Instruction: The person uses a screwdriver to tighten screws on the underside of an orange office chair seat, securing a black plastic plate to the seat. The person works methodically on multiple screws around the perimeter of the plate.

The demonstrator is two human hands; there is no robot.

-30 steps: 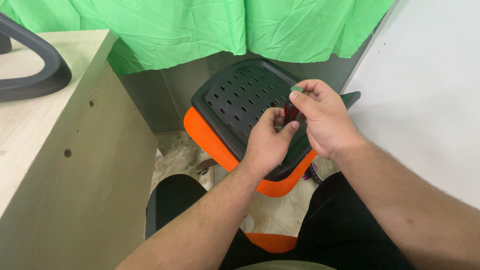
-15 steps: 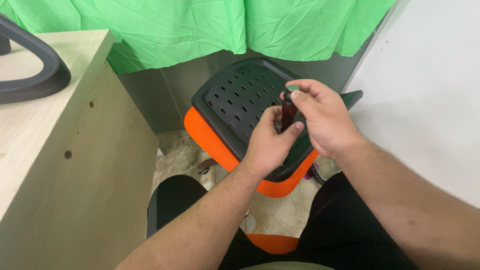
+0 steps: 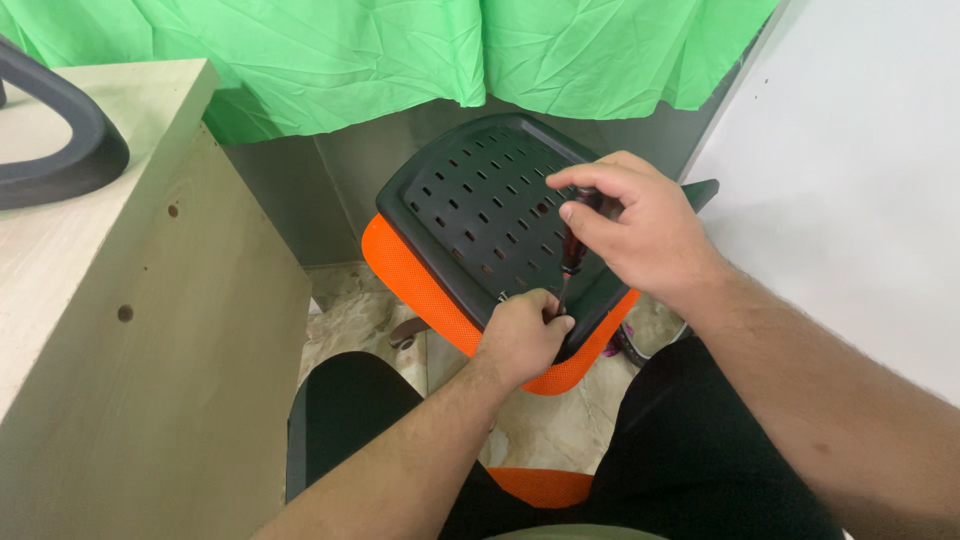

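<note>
No packages, labels, signs or screens show in this view.

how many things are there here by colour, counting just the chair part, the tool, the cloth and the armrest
black: 2, perforated seat pan with orange padding, armrest
green: 1, cloth
dark red: 1, screwdriver in the right hand
total: 4
</note>
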